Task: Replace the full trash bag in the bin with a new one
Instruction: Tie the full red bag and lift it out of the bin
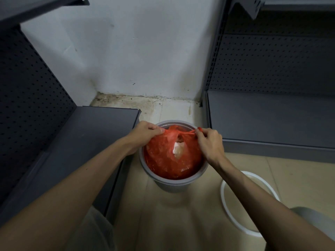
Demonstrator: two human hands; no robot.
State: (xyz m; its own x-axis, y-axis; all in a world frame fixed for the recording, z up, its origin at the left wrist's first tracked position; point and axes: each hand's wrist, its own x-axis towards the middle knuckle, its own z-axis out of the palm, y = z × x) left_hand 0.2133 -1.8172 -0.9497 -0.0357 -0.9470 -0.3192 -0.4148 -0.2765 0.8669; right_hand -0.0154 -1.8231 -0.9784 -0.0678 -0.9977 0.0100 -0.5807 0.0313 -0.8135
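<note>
Inside round grey bin (173,182): crinkled red plastic bag (163,153).

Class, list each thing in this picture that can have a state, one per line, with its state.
Red trash bag: full, sitting in the bin, mouth partly open, handles pulled apart.
Grey bin: upright on the floor, lined.
Left hand: grips one bag handle.
Right hand: pinches the other handle.
White ring: lying on the floor beside the bin.
</note>
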